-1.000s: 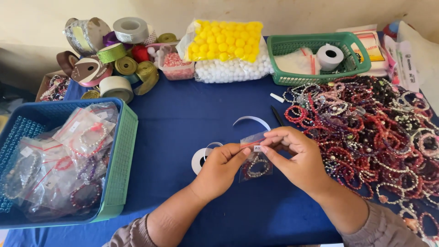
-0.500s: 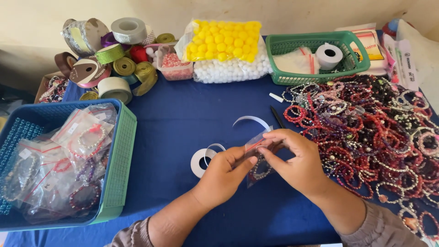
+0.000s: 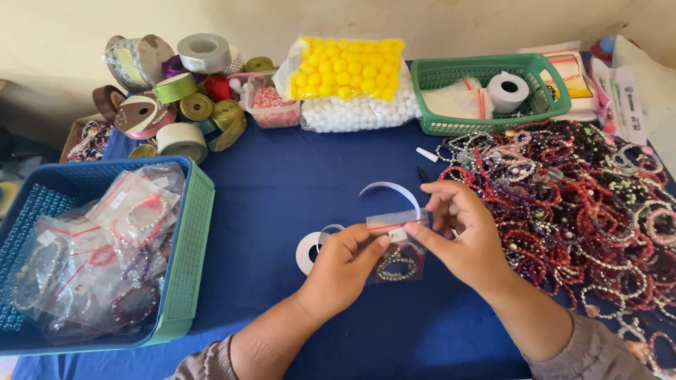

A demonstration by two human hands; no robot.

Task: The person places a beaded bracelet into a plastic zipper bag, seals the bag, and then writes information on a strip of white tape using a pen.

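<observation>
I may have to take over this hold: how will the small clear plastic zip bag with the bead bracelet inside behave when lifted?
The small clear plastic zip bag is probably floppy: its thin film sags below where the left hand and right hand pinch its top. It likely hangs bottom-heavy, since the bead bracelet sits low. The glossy film may be slippery.

In the middle of the frame, the left hand (image 3: 345, 264) and the right hand (image 3: 465, 239) hold a small bag (image 3: 398, 243) between them, with a bracelet (image 3: 396, 266) in it. A tape roll (image 3: 310, 252) lies on the table (image 3: 282, 183) just left of the hands. At lower left, a basket (image 3: 193, 246) holds more bags. Ribbon rolls (image 3: 169, 91) sit at upper left. A heap of bracelets (image 3: 584, 204) fills the right side. A second basket (image 3: 486, 91) sits at the upper right.
</observation>
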